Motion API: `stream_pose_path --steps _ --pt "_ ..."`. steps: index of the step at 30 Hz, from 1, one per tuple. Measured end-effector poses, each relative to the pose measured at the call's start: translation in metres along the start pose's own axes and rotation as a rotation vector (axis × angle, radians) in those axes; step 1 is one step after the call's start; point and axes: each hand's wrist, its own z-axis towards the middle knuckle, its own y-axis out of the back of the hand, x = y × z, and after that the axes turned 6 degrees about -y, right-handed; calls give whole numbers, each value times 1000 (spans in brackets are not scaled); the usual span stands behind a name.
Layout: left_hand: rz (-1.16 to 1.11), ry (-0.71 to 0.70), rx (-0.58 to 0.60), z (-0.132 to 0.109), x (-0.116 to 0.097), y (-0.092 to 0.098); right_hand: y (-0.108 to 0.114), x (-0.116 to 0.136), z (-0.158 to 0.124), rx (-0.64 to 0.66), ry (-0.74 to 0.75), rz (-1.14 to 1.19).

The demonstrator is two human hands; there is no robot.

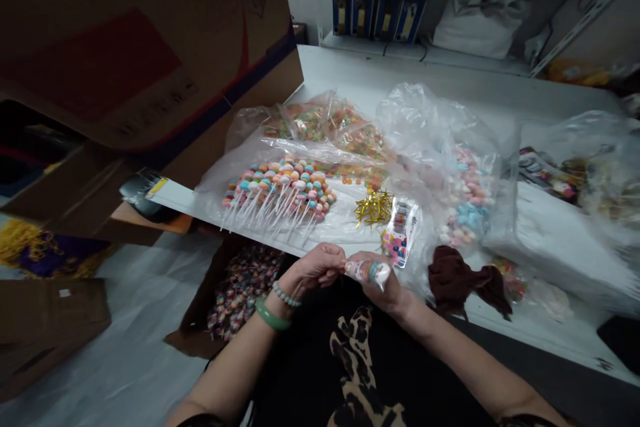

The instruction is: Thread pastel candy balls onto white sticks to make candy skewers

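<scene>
Close to my body, at the table's front edge, I hold a lollipop in a clear wrapper [370, 272] with pastel candy showing through. My left hand [320, 267] is closed, its fingers pinched at the wrapper's left end. My right hand [385, 290] lies behind and under the wrapped candy, closed around it. Just beyond are gold twist ties [374, 207] in a loose pile and some printed clear wrappers [404, 230]. A heap of pastel candy lollipops [285, 184] lies to the left, white sticks pointing toward me.
Below the table at left, an open carton [200, 320] holds many wrapped candies. Plastic bags of gummy candy [345, 127] and pastel candy [467, 194] lie behind. A brown cloth [463, 280] sits at right. A big cardboard box [150, 47] stands at upper left.
</scene>
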Motion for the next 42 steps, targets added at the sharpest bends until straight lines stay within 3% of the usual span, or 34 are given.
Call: stream_pose_path --steps 3,5,6,8,10,12,13,15,17,19,22,26,29,32,34,37,39,42 --pt "408 81 162 -12 -25 5 -1 5 -4 244 380 -406" --pt "672 -19 143 -18 -37 -4 3 10 3 367 447 -528" --pt "767 -135 34 -19 -39 -13 5 12 9 356 404 -532" --pt "863 -400 -318 -18 -33 -32 7 16 24 182 204 -406" --pt "845 -554 -630 -11 -19 -48 6 17 40 5 10 -215" --pt "685 -592 -790 -3 -2 -54 1 14 48 -41 -97 -14" --pt "538 -573 -797 1 6 -52 -1 11 49 -48 -109 66" --pt "182 -430 -593 5 18 -40 -5 4 44 -94 -65 125" --pt "-115 -200 -222 5 27 -25 -5 -5 35 -138 28 50" --pt "-226 -22 11 0 31 -12 -4 -14 27 -89 88 -84" --pt "-30 6 -33 -11 25 -3 -1 -21 23 52 -72 -93" --pt "569 -146 -37 -22 3 0 2 -25 23 305 -413 151" --pt "922 -141 -23 -30 -6 -1 -1 -22 16 468 -508 172" --pt "1252 18 -88 -47 -1 5 1 -16 7 294 -393 -350" --pt "1448 204 -222 -63 6 16 13 -15 5 19 -364 -713" --pt "1770 437 -514 -86 15 33 46 -24 12 -425 -551 -939" --pt "1911 416 -626 -91 20 37 68 -35 19 -593 -665 -959" --pt "1761 234 -565 -77 24 28 90 -53 25 -639 -735 -877"
